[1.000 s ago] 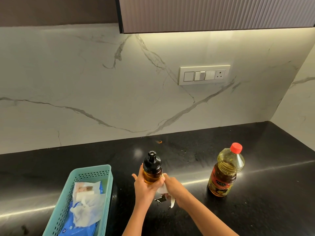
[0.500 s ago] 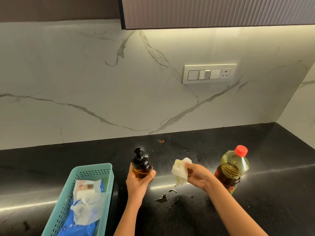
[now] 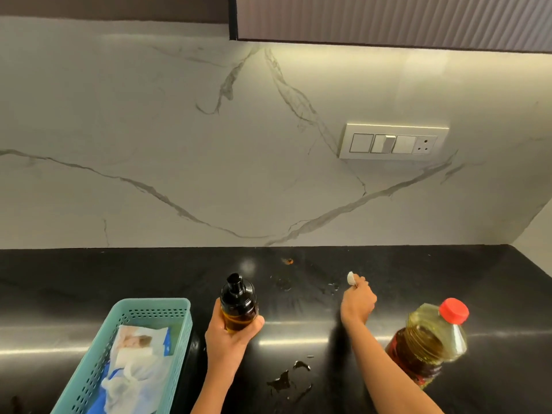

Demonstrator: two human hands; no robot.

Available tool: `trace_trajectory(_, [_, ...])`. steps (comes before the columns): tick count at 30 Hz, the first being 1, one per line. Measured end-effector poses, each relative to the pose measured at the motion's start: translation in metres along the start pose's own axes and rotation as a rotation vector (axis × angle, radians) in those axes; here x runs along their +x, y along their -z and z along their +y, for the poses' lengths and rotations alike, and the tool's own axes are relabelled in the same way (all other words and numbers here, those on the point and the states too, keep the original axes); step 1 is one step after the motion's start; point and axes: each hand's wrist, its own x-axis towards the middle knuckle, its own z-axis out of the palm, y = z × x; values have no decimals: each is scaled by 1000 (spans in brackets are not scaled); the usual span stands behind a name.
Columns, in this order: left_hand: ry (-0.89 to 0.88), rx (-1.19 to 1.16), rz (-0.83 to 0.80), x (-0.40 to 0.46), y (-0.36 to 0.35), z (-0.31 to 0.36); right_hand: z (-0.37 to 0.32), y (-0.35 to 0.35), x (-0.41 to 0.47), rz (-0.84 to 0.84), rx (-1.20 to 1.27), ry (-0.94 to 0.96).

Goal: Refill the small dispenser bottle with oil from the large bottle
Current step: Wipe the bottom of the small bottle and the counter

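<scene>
the left hand point(image 3: 230, 339) grips the small dispenser bottle point(image 3: 239, 306) upright above the black counter point(image 3: 89, 273), pump cap on. the right hand point(image 3: 357, 304) pinches a crumpled tissue point(image 3: 351, 278) further back. the large bottle point(image 3: 430, 342) stands upright with its red cap point(image 3: 453, 310) on, just right of the right forearm, nearer that hand. its red label is not readable. an oil spill point(image 3: 286, 380) lies between the arms.

Open counter point(image 3: 313, 330) between basket point(image 3: 98, 369) and large bottle point(image 3: 427, 342), spill point(image 3: 286, 380) in front.
</scene>
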Motion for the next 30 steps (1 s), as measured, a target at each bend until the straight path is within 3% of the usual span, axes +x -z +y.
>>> trace_trajectory(2, [-12,20,6,13,-3,-1,6,-12,21,23,-74,-17])
trace_trajectory(6, [2,44,38,36,-10,-5,22,-48,42,-96,-285,30])
trace_trajectory(10, [35,24,88,58,-18,-9,11,-97,43,-198,-496,223])
trace_trajectory(13, [43,20,111,67,-23,-13,-9,-122,35,-301,-470,347])
trace_trajectory(21, [51,51,104,68,-31,-17,-35,-163,-10,-769,-528,618])
trace_trajectory(26, [25,69,102,62,-35,-12,-25,-151,-26,-967,-422,558])
trace_trajectory(30, [16,79,82,55,-35,-7,-9,-129,-41,-980,-352,566])
